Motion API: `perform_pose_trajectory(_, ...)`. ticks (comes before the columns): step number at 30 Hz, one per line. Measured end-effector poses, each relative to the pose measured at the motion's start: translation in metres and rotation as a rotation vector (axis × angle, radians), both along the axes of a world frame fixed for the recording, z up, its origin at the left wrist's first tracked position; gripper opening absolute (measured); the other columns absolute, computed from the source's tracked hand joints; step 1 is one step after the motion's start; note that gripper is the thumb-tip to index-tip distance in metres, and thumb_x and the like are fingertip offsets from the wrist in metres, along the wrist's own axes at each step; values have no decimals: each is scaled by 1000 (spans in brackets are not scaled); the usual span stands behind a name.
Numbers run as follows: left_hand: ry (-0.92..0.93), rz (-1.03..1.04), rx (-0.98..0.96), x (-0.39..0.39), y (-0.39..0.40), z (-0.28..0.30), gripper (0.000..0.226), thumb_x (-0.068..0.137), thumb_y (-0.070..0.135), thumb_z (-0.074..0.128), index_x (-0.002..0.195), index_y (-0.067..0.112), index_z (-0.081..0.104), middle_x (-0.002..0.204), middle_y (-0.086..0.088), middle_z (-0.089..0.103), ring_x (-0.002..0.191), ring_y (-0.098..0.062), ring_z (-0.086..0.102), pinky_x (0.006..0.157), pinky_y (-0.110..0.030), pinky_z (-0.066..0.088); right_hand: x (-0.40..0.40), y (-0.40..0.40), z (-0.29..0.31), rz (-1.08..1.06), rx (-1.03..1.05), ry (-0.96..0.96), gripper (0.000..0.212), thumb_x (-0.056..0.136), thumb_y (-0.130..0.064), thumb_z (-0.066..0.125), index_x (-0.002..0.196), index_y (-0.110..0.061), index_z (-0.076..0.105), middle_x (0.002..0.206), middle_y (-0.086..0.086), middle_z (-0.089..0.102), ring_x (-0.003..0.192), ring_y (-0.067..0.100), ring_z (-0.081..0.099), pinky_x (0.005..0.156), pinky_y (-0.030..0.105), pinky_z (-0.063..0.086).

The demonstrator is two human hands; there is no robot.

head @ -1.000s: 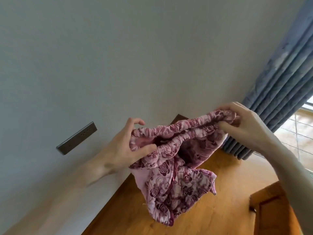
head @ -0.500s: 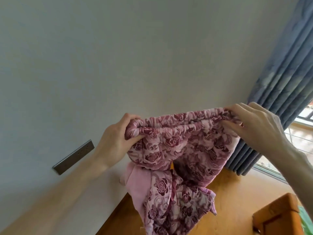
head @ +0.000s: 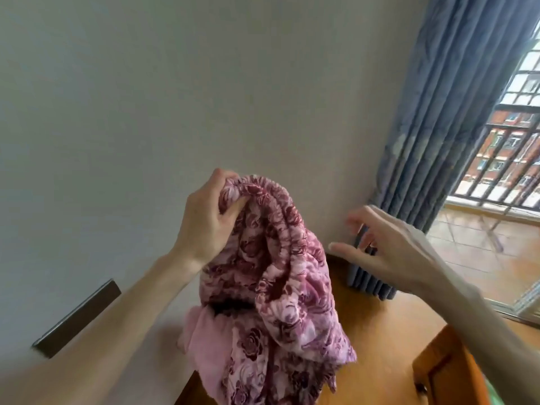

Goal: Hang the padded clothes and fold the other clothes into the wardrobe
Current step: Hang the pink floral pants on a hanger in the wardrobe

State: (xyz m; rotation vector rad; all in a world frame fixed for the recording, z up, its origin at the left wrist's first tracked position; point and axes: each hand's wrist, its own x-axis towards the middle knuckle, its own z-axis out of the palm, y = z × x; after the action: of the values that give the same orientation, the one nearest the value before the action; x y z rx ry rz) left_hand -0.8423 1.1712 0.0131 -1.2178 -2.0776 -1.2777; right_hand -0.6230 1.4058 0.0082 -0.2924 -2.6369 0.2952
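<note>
A padded garment (head: 280, 287) with a dark pink rose print and a plain pink lining hangs in front of me, bunched up. My left hand (head: 204, 220) grips its gathered elastic edge at the top, thumb and fingers curled round the fabric. My right hand (head: 385, 247) is to the right of the garment, apart from it, with its fingers spread and holding nothing. The lower part of the garment runs out of the bottom of the view.
A pale wall fills the background, with a dark socket plate (head: 79, 317) at the lower left. Blue curtains (head: 438, 141) hang at the right beside a barred window (head: 508, 147). Below are a wooden floor (head: 380, 346) and a wooden furniture corner (head: 447, 369).
My right hand has let go of the garment's elastic edge and drawn away to the right with fingers spread. The garment now hangs from my left hand alone, which has moved right.
</note>
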Motion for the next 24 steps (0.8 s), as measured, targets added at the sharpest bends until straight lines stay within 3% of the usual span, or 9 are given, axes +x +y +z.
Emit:
perform_pose_trajectory(3,34,-6,25,5,16,15,28,93,19,80,110,12,59,85,1,69,73,-13,66,68,-21,52,0,-23,-25,44,-86,4,73,80,-96,42,126,-39,48,110,-26,56,86,-5,62,69,30,54)
perform_pose_trajectory(6,39,-23,47,10,27,22,28,92,20,81,110,13,60,84,5,66,74,-10,64,68,-12,49,4,-31,-31,21,-101,39,91,79,-95,48,146,-35,38,132,-20,56,108,0,61,79,31,57)
perform_pose_trajectory(9,42,-14,81,15,36,28,28,92,18,81,108,12,60,85,4,65,74,-10,63,67,-12,49,12,-33,-31,4,-93,71,111,73,-97,54,158,-31,26,142,-14,52,120,8,60,86,37,59)
perform_pose_trajectory(14,66,8,135,23,51,36,27,93,18,81,107,10,59,85,1,64,72,-14,60,67,-26,51,21,-36,-43,-101,-107,170,129,64,-97,63,161,-23,20,145,-6,48,117,13,62,77,33,60)
perform_pose_trajectory(17,90,-12,161,29,62,45,27,93,17,80,107,9,58,84,-3,64,70,-16,60,65,-27,52,23,-27,-51,-156,-224,222,110,71,-88,68,154,-28,27,136,-10,55,109,8,65,72,37,63)
perform_pose_trajectory(19,122,-21,174,31,70,54,28,94,16,80,108,8,58,85,-5,64,71,-19,62,65,-30,53,25,-15,-49,-183,-363,323,80,79,-63,80,141,-34,39,114,-16,65,93,1,68,71,35,63)
perform_pose_trajectory(22,153,-37,194,33,84,67,29,93,15,80,111,7,58,87,-5,65,73,-20,63,67,-27,54,30,10,-30,-237,-486,501,51,83,-27,84,123,-32,51,96,-20,67,84,-5,68,68,18,59)
perform_pose_trajectory(24,150,-61,214,37,94,77,30,94,15,79,113,6,58,92,-1,64,77,-13,63,70,-18,54,37,34,-10,-284,-512,598,44,84,-19,81,118,-29,54,95,-19,65,86,-11,65,66,9,53)
